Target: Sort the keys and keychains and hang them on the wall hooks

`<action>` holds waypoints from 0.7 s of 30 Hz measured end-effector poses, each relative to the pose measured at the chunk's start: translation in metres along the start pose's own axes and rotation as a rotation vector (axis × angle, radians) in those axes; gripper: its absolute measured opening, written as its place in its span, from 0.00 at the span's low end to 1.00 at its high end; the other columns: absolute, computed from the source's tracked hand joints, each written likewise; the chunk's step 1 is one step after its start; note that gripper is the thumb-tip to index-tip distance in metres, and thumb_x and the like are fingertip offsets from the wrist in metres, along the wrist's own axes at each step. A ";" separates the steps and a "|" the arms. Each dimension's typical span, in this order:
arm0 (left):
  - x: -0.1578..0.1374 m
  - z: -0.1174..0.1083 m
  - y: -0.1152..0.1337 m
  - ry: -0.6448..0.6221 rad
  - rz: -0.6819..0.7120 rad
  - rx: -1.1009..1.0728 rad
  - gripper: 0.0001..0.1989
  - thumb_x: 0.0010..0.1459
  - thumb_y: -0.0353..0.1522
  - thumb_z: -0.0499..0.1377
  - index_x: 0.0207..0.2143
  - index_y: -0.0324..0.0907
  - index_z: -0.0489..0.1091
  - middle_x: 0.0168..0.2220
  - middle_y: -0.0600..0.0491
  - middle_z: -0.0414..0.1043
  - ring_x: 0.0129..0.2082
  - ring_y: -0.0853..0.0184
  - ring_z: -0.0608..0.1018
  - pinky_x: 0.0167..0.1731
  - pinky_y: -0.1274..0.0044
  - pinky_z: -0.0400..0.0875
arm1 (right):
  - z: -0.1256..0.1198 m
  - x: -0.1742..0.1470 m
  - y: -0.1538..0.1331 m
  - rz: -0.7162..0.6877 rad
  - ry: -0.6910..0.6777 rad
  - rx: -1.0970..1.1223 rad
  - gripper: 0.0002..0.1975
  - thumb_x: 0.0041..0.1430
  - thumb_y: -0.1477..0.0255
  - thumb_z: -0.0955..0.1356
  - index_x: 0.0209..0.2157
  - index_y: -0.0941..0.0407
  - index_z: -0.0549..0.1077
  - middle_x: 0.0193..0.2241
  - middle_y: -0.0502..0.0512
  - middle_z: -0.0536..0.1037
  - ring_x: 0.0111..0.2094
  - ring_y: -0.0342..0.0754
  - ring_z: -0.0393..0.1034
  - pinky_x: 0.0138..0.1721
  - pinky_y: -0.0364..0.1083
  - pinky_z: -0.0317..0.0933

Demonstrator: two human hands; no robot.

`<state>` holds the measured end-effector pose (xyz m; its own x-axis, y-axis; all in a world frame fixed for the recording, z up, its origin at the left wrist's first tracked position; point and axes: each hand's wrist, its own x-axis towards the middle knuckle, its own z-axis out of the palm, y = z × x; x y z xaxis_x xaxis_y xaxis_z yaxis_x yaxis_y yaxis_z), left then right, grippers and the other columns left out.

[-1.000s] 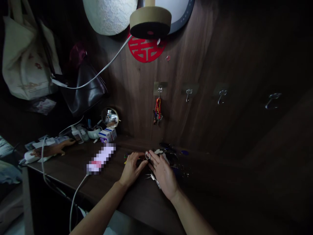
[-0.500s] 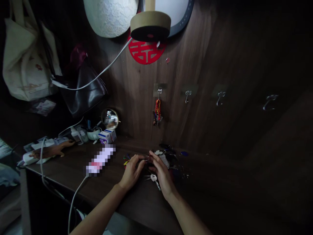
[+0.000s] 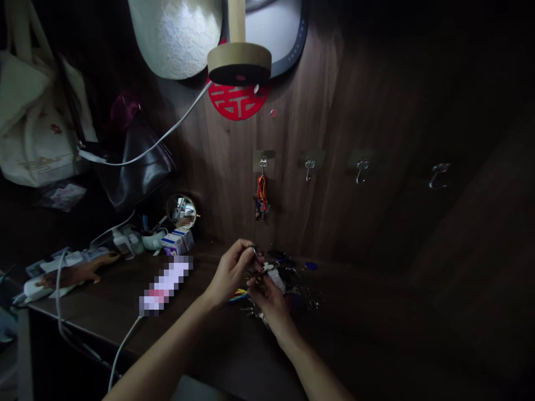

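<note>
My left hand (image 3: 229, 274) is raised over the dark desk, thumb and fingers pinching a small metal key ring (image 3: 254, 250). Just below and to its right, my right hand (image 3: 271, 307) is turned partly palm up, its fingers curled round small keys (image 3: 256, 278) that hang under the ring; they are dark and partly hidden. Loose keys (image 3: 256, 313) lie beside my right hand. A multicoloured cord (image 3: 239, 295) shows under my left wrist. Behind my hands spreads a heap of keys and tags, with a grey tag (image 3: 276, 280) and a blue oval tag (image 3: 311, 266).
On the wall, a hook (image 3: 263, 162) holds keys on a red and yellow cord (image 3: 261, 191). Three more hooks run to the right. A blurred-out phone (image 3: 166, 287) with a cable lies left of my hands. A round mirror (image 3: 181, 210) and small boxes (image 3: 178, 242) stand behind it.
My left hand has risen, lifting the ring into view. My right hand has turned more palm up beneath it. The camera view has shifted, so the wall items sit lower and further left.
</note>
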<state>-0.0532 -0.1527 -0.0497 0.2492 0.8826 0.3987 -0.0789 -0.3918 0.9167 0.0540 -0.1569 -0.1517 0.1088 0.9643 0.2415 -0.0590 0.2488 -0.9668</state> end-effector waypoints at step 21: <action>0.195 -0.002 0.073 0.228 0.335 0.117 0.06 0.56 0.32 0.54 0.29 0.38 0.65 0.22 0.59 0.69 0.16 0.79 0.66 0.20 0.86 0.61 | -0.010 0.002 -0.018 0.284 0.026 0.332 0.19 0.40 0.58 0.72 0.31 0.57 0.70 0.20 0.50 0.74 0.19 0.39 0.62 0.16 0.36 0.49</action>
<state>-0.0122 -0.0083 0.0950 0.0078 0.7312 0.6821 -0.0064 -0.6820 0.7313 0.0656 -0.1601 -0.1345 0.0665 0.9971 -0.0362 -0.4054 -0.0062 -0.9141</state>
